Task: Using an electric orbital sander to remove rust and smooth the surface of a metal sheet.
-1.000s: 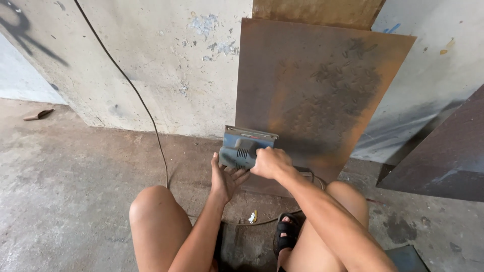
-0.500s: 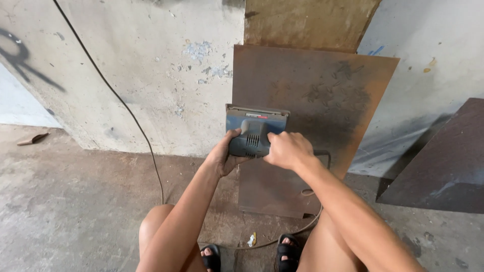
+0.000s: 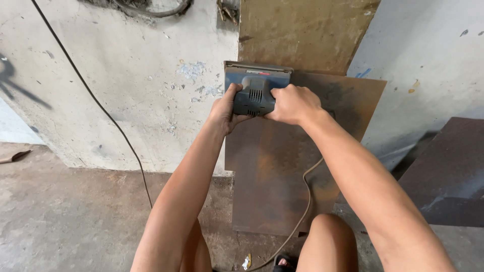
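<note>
A blue and grey electric sander (image 3: 257, 88) presses flat against the top left corner of a rusty metal sheet (image 3: 282, 176) that leans upright on the wall. My left hand (image 3: 224, 108) grips the sander's left side. On the sander's right side and top sits my right hand (image 3: 292, 104), wrapped around the grey body. The sander's cord (image 3: 302, 196) hangs down in front of the sheet toward the floor between my knees.
A second brown sheet (image 3: 297, 35) stands behind the rusty one. Another dark sheet (image 3: 448, 171) leans at the right. A black cable (image 3: 96, 100) runs down the concrete wall (image 3: 126, 85) to the concrete floor (image 3: 65, 216). A small tool (image 3: 12, 157) lies far left.
Both hands have slid the sander up the rusty sheet, from its lower middle to its top left corner. My left hand shifted from below the sander to its side.
</note>
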